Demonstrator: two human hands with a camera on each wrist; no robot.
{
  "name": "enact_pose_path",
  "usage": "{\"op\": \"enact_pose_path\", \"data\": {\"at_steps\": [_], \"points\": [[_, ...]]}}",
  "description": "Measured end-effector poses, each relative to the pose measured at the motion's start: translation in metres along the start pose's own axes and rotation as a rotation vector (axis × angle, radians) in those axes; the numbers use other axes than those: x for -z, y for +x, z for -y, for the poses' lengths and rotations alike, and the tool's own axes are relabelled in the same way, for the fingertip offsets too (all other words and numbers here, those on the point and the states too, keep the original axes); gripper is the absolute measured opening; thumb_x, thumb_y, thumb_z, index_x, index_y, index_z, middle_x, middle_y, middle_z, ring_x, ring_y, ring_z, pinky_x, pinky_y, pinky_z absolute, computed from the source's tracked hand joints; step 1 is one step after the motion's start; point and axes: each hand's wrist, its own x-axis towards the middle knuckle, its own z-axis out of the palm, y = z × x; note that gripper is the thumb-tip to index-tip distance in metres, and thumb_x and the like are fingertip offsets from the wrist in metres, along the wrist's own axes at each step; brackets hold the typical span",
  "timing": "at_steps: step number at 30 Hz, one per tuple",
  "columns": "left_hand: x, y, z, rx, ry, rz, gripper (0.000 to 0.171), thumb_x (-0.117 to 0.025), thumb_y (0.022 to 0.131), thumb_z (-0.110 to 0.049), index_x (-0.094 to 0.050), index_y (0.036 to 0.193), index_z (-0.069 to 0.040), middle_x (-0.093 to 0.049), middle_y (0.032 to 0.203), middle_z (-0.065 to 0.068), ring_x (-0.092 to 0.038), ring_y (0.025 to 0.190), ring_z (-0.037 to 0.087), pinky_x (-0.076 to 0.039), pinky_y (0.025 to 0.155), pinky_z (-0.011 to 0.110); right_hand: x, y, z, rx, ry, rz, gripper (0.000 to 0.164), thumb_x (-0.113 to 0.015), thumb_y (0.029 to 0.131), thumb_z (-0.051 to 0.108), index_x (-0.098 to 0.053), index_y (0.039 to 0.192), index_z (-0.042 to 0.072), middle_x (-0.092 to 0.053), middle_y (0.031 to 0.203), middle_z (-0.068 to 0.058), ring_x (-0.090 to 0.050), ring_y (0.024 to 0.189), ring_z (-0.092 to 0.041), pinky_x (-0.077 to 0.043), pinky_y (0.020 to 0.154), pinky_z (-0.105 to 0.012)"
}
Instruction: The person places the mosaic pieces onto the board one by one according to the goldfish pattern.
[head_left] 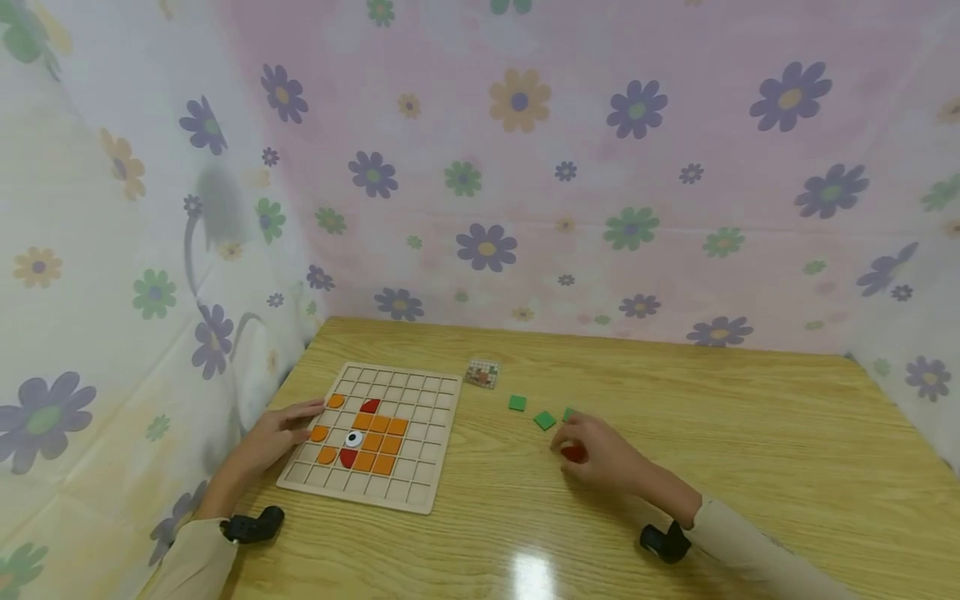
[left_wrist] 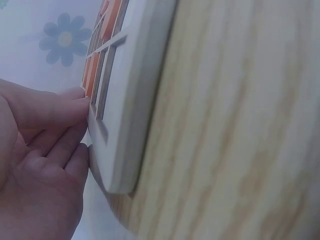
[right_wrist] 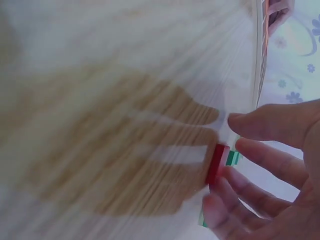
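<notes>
My left hand (head_left: 268, 440) rests at the left edge of a wooden grid board (head_left: 422, 492), its fingertips touching the rim. On the board lie several orange square tiles (head_left: 381, 443), rounded orange tiles (head_left: 327, 456), two red curved tiles (head_left: 348, 458) and a white eye tile (head_left: 353, 438). My right hand (head_left: 606, 457) is over the table to the right of the board, fingers loosely bent around a red tile (right_wrist: 217, 164). In the right wrist view the thumb and index finger stand apart from that tile; the other fingers are close against it.
Green square tiles (head_left: 544, 421) lie just beyond the right hand, one partly hidden by it. A small pattern card (head_left: 482, 373) sits by the board's far right corner. Flowered cloth (head_left: 570, 192) hangs behind the wooden table (head_left: 787, 433) and along its sides.
</notes>
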Motion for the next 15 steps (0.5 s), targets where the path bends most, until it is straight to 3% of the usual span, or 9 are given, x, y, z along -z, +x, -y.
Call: {"op": "enact_pose_path", "data": {"at_steps": [3,9,15], "points": [[0.001,0.000,-0.001,-0.005,-0.014,0.003,0.043,-0.057,0.091,-0.005,-0.053,0.134,-0.001,-0.042,0.144,0.014,-0.026,0.137,0.039,-0.032,0.092,0.011,0.004,-0.007,0.004,-0.024,0.052,0.037,0.022,-0.074,0.077,0.003,-0.070,0.098,0.008,-0.057,0.091,0.000,-0.051,0.075,-0.011,-0.046,0.062,-0.026],[0.002,0.001,-0.003,-0.001,-0.004,0.002,0.044,-0.057,0.092,-0.006,-0.052,0.135,0.000,-0.041,0.145,0.015,-0.026,0.137,0.040,-0.035,0.101,0.037,0.005,-0.013,0.011,-0.037,0.219,0.107,0.026,-0.069,0.077,-0.007,-0.068,0.101,0.004,-0.057,0.095,-0.004,-0.053,0.071,-0.007,-0.049,0.058,-0.022],[-0.001,0.001,0.000,0.007,-0.014,0.003,0.043,-0.058,0.091,-0.006,-0.053,0.134,-0.001,-0.043,0.144,0.013,-0.026,0.137,0.038,-0.032,0.092,0.012,-0.006,-0.013,0.014,-0.034,0.242,0.073,0.021,-0.068,0.078,-0.007,-0.069,0.097,0.002,-0.059,0.095,-0.005,-0.055,0.068,-0.003,-0.050,0.058,-0.021]]}}
